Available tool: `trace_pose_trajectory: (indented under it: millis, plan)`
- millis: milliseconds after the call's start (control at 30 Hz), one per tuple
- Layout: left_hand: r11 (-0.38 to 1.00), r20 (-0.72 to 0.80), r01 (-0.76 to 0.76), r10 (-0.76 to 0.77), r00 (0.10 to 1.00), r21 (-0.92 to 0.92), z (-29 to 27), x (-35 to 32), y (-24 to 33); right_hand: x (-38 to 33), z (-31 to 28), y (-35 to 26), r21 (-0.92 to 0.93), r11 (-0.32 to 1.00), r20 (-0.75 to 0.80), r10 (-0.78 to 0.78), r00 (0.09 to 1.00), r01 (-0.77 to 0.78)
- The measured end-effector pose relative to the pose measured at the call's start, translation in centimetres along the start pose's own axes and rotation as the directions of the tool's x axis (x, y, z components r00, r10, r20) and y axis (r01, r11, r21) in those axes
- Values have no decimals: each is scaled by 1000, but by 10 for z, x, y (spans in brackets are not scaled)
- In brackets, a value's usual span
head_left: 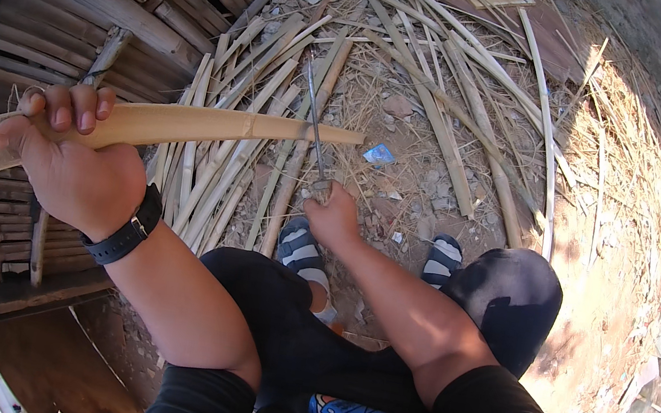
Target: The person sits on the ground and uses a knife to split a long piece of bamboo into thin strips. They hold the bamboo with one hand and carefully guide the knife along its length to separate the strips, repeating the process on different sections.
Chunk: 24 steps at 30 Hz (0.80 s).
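A long, pale split bamboo strip point(214, 121) runs from the left edge to the middle of the view, its narrow end pointing right. My left hand point(69, 139), with a black watch point(126, 228) on the wrist, is wrapped round its wide part. In my right hand point(335, 218) is the handle of a long knife point(313, 100) with a thin, dark blade pointing up and away. The blade crosses the strip near its narrow end; whether it cuts into the bamboo I cannot tell. My right fingers are closed and mostly hidden from above.
Cut bamboo strips point(220, 137) lie in a pile left of my feet, and more long strips point(449, 113) lie ahead. A bamboo slat wall point(75, 19) stands on the left. Shavings and rubble cover the ground, with a blue wrapper point(378, 154) in the middle.
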<state>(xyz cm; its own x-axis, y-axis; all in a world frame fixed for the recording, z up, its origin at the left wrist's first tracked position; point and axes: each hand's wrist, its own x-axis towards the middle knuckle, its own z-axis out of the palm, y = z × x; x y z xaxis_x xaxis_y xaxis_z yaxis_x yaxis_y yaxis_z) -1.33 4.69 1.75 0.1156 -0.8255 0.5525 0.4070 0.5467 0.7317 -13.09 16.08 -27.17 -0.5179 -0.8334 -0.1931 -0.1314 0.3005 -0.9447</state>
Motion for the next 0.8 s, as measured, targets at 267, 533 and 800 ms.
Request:
trace_pose_trajectory:
  millis: [267,533,800]
  plan:
    - [997,7,-44,44,999,56,-11,8,-6,-24,12,-72,173,980,152,-126,980,99]
    - [999,-129,-33,37,991,33,-28,18,-10,16,-14,-31,-99,993,215,82,973,-62]
    - [999,-5,-31,31,999,8,-31,14,-4,-6,3,-82,4,994,290,-102,952,105]
